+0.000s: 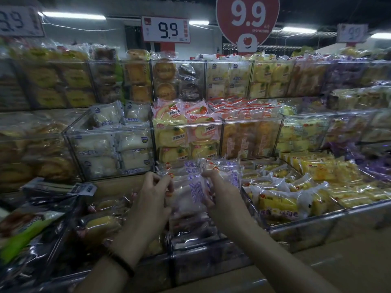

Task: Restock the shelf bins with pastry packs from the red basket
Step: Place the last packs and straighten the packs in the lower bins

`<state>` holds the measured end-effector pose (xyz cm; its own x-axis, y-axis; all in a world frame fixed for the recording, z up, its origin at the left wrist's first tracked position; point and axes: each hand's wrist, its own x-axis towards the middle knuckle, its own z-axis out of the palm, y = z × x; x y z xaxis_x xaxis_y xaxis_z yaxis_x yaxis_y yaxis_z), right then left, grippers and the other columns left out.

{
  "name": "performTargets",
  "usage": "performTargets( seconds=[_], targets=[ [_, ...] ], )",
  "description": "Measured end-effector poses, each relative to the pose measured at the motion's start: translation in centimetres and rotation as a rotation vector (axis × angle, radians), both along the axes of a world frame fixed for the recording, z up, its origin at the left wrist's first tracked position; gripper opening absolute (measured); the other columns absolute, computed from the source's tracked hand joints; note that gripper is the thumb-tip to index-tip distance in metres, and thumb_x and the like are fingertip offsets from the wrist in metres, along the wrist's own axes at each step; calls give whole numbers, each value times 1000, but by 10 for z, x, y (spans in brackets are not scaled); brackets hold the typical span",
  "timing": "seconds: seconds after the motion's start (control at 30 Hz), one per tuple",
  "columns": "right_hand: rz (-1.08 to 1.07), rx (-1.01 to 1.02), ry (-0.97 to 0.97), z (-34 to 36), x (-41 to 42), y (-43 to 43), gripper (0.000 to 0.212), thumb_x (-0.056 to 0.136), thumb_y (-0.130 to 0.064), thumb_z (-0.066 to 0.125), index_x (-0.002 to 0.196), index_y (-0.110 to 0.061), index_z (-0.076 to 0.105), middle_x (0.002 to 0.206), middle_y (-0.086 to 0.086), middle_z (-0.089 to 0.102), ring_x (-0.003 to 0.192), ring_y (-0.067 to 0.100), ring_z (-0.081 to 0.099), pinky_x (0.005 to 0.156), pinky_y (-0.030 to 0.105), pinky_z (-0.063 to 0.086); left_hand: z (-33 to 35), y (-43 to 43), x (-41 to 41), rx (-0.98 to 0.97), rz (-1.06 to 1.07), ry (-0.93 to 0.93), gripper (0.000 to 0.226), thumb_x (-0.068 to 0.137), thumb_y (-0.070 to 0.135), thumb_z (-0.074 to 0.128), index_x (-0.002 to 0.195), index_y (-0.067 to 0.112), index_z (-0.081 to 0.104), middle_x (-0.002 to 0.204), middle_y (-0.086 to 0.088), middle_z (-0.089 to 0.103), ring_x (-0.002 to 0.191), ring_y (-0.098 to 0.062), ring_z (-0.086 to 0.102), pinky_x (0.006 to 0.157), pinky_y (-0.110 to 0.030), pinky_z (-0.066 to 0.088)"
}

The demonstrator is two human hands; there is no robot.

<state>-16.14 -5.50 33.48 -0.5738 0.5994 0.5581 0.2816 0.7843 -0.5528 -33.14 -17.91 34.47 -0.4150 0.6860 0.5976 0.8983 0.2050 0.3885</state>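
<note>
While my left hand pinches one edge of the purple-lettered pastry packs and my right hand grips the other, they hang above the front bin; slick wrappers could slip, spilling sideways into the yellow rolls.

Dim aisle — ceiling tube lights glare, edges blurred and warped.

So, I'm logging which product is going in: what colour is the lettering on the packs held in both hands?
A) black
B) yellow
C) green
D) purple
D: the clear packs gripped by the left hand and the right hand carry purple lettering.
</note>
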Motion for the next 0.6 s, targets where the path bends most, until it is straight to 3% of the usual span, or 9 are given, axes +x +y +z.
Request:
performTargets(
  seconds=[0.07, 0.13, 0.23, 0.3, 0.4, 0.53, 0.6],
  targets=[
    [2, -23, -7, -5, -5, 2, 70, 87, -8, 77, 139, -38, 41, 124, -4, 60, 95, 11, 62, 66, 14, 41, -3, 1, 2, -8, 9, 14, 57, 72, 16, 94, 98, 37, 48, 109, 14, 33, 86, -4, 57, 74, -32, 59],
    [10, -32, -18, -10, -8, 2, 78, 80, -7, 81, 138, -36, 38, 123, -3, 59, 95, 15, 63, 67, 20, 49, -10, 0, 4, -53, 15, -4, 63, 74, 27, 94, 115, 39, 49, 121, 9, 31, 104, -13, 60, 86, -31, 57],
    [-27, -40, -16, -14, -14, 2, 85, 77, -7, 82, 140, -37, 34, 121, 0, 61, 98, 22, 66, 76, 42, 61, -15, -2, 5, -192, 28, -101, 88, 75, 38, 92, 143, 45, 36, 134, -1, 36, 121, -22, 54, 93, -34, 50],
    [-87, -2, -39, -18, -22, 1, 89, 79, -3, 78, 146, -35, 29, 112, 3, 64, 92, 25, 67, 73, 47, 61, -15, 1, 1, -161, -13, -93, 78, 80, 30, 90, 139, 42, 41, 125, 4, 52, 118, -18, 58, 85, -27, 43],
    [-145, 42, -34, -22, -31, 2, 88, 80, 1, 74, 146, -31, 26, 108, 5, 64, 89, 27, 67, 71, 47, 60, -11, 11, -5, -60, -33, -107, 66, 73, 15, 93, 123, 34, 55, 119, 11, 59, 109, -10, 60, 80, -20, 45],
    [-175, 36, -46, -20, -36, 3, 84, 81, -1, 75, 145, -29, 28, 116, 8, 63, 97, 30, 67, 76, 47, 60, -9, 21, -5, -27, 13, -61, 74, 70, -8, 79, 123, 35, 52, 127, 11, 56, 114, -14, 61, 87, -36, 57],
    [-146, 23, -56, -19, -33, 1, 84, 83, -3, 74, 146, -31, 26, 121, 8, 62, 102, 30, 66, 81, 47, 60, -12, 20, -6, -84, 21, -16, 77, 73, 0, 82, 130, 37, 47, 132, 11, 54, 119, -16, 59, 92, -38, 56]
  ],
)
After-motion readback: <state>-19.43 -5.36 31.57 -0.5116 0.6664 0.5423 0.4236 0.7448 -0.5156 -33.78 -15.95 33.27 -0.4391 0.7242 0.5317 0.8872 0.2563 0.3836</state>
